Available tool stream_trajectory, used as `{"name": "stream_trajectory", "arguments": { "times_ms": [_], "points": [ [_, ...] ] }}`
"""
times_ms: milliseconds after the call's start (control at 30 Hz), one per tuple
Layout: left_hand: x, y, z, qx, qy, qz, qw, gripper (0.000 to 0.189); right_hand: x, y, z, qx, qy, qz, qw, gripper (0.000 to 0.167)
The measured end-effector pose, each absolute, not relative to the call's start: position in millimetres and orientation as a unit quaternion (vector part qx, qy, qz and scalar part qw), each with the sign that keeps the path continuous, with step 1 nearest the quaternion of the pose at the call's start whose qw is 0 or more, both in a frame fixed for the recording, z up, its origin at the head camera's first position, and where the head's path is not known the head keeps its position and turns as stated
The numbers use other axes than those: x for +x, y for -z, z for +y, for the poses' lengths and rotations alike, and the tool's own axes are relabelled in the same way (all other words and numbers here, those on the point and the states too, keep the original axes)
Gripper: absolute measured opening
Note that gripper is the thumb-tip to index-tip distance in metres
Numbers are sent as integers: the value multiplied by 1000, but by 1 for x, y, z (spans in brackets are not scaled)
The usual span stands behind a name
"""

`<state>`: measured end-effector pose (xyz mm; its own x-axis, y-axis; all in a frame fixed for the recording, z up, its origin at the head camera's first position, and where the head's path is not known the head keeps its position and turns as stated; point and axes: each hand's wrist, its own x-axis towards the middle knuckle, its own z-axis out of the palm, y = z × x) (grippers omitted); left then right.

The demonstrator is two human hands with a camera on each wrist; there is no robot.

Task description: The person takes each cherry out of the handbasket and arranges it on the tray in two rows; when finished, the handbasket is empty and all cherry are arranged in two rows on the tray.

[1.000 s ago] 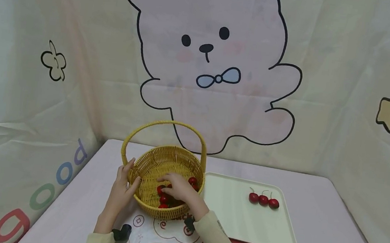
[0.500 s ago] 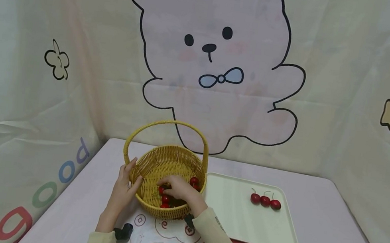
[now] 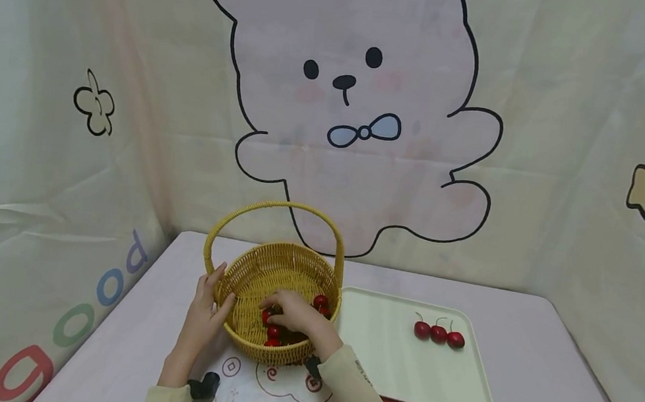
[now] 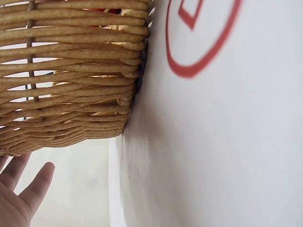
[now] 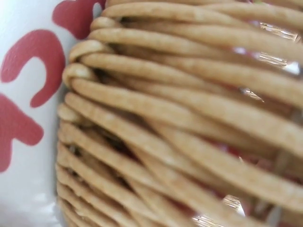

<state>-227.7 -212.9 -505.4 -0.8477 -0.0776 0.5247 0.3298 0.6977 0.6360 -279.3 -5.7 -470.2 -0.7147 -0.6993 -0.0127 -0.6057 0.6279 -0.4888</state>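
A yellow woven basket [image 3: 243, 346] with a tall arched handle stands on the table. Against its left side rests my left hand [image 3: 204, 310], fingers extended and thumb apart near the rim; the left wrist view shows spread fingers [image 4: 39, 187] by the wicker wall [image 4: 71, 61]. My right hand [image 3: 299, 312] reaches inside over several red cherries [image 3: 273, 333], its fingers bent down among them. I cannot tell whether it pinches one. Two more cherries [image 3: 320, 301] lie by the basket's right wall. Only blurred wicker [image 5: 170, 109] fills the right wrist view, with the right hand hidden.
A cream rectangular tray [image 3: 382, 360] sits right of the basket, its left edge close to it. Three stemmed cherries [image 3: 439, 334] lie in a row on it. A printed mat [image 3: 252, 398] is in front, and a cartoon curtain [image 3: 336, 183] hangs behind.
The right hand's fingers have dipped slightly lower and bent more over the cherries. The left hand keeps its place on the basket, and the head view has shifted a little.
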Motion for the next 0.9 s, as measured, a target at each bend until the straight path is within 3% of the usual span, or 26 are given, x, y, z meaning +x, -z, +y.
{"name": "stream_trajectory", "arguments": {
  "times_ms": [900],
  "points": [
    [-227,506,-212,-70,384,-879,273,68,-273,459,5,-339,395,853,38,28]
  ]
}}
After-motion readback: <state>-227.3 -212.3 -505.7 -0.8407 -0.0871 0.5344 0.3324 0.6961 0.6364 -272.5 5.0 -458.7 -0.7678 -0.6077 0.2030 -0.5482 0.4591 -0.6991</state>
